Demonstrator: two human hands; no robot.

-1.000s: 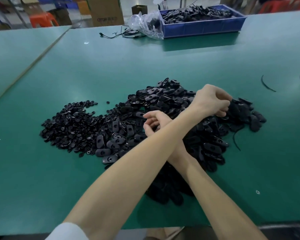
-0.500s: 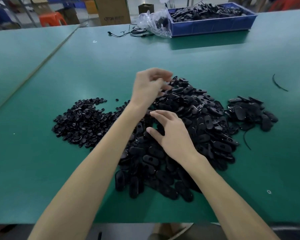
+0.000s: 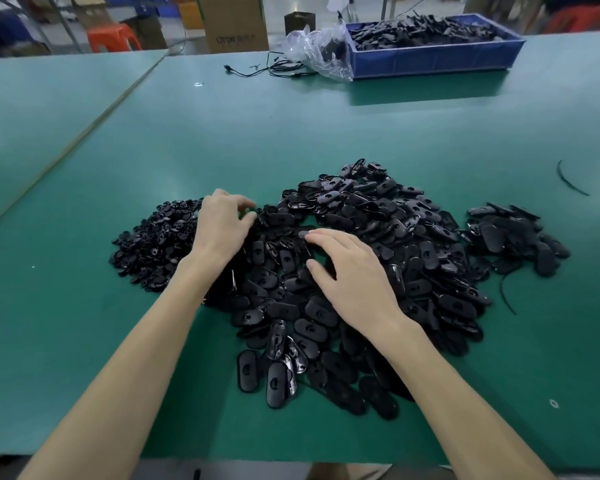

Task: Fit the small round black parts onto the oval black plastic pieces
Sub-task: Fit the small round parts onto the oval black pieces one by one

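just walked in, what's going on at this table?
A person works at a green table. The left hand, fingers curled, is at the edge of the small round parts pile; whether it holds one is unclear. The right hand rests, fingers spread, on the oval pieces pile. No fitting is under way yet.

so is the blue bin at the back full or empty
Full: black pieces are heaped above the rim of the blue bin along most of its length.
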